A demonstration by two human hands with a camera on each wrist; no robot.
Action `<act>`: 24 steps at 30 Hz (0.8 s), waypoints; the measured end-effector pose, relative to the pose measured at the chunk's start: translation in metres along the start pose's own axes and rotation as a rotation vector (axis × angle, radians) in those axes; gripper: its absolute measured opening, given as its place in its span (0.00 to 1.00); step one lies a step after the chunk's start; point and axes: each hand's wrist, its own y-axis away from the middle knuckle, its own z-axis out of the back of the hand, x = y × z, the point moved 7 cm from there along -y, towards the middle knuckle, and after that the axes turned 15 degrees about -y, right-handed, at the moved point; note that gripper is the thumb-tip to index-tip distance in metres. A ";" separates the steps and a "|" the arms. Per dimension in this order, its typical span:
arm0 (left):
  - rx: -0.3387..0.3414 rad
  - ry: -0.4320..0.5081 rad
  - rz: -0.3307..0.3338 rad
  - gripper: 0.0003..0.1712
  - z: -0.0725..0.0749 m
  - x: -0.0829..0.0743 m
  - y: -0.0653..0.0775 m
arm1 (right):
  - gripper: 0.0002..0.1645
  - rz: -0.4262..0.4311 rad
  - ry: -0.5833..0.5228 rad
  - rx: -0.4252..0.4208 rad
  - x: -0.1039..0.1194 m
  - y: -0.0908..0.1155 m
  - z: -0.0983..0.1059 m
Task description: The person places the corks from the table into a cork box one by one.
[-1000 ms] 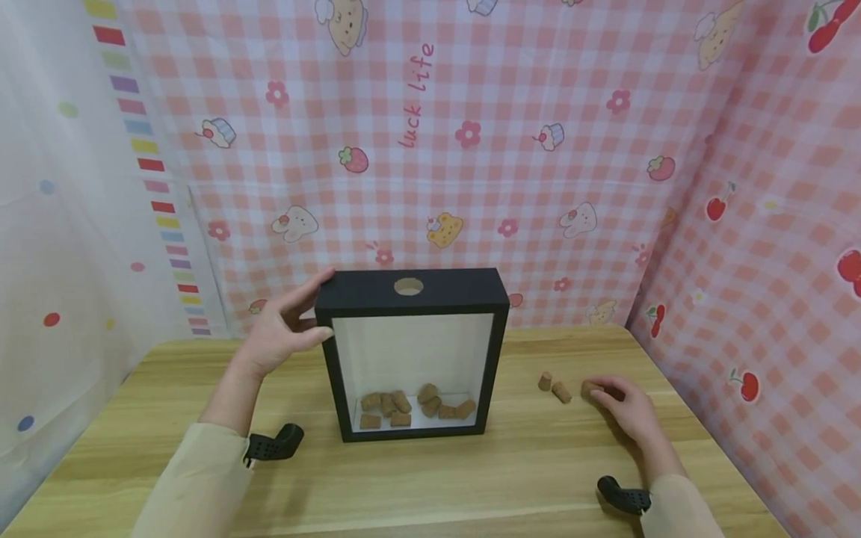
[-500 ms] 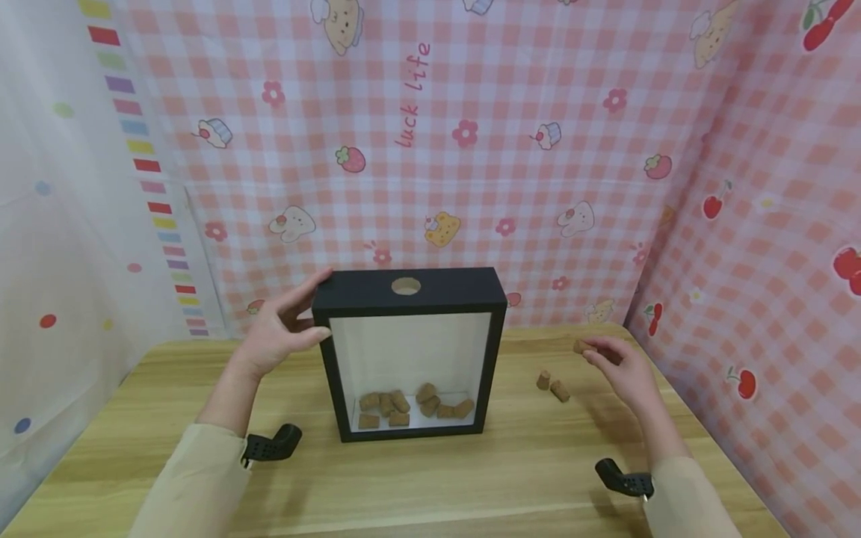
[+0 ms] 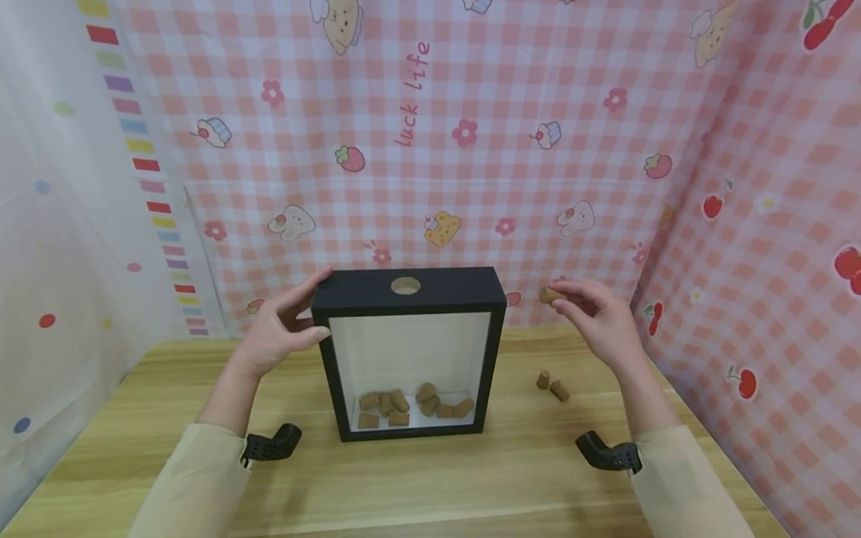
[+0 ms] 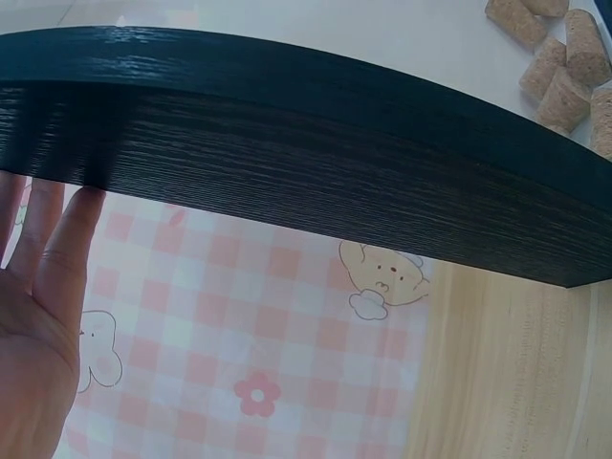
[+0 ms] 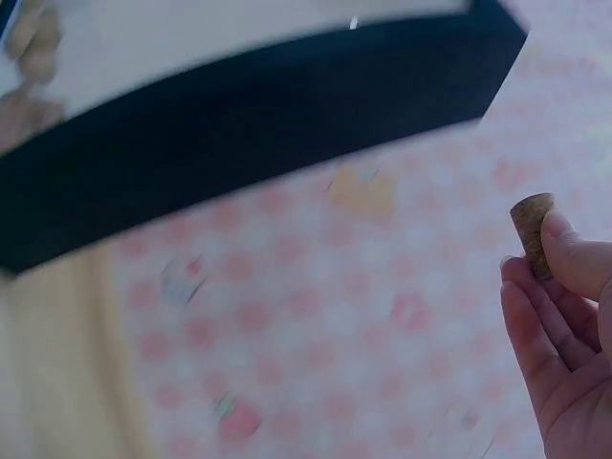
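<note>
A black shadow box frame (image 3: 411, 293) with a clear front stands upright on the table, a round hole (image 3: 406, 285) in its top. Several corks (image 3: 390, 403) lie at its bottom behind the front. My left hand (image 3: 279, 336) holds the box at its upper left corner, thumb on the front edge and fingers toward the back; the left wrist view shows the fingertips (image 4: 81, 215) at the box's rear edge. To the right of the box, my right hand (image 3: 595, 317) pinches one cork (image 5: 535, 234) between thumb and fingers, raised above the table at about the height of the box's top.
Two loose corks, one upright (image 3: 543, 379) and one lying (image 3: 560, 390), are on the wooden table (image 3: 430, 486) right of the box. A pink checked cloth (image 3: 511, 149) hangs close behind the table, and another cherry-patterned cloth (image 3: 780, 299) hangs along the right side.
The right hand has lifted a cork off the table and moved it up and left toward the box. The left hand and the box have stayed in place.
</note>
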 end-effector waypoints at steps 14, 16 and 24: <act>0.001 0.034 -0.006 0.45 0.001 0.000 0.001 | 0.18 0.242 -0.187 0.122 0.087 -0.050 -0.052; 0.003 0.037 -0.007 0.45 0.001 0.000 0.001 | 0.17 0.229 -0.177 0.162 0.093 -0.053 -0.063; 0.005 -0.009 0.017 0.46 0.000 0.000 0.001 | 0.17 0.355 -0.123 0.298 0.113 -0.060 -0.104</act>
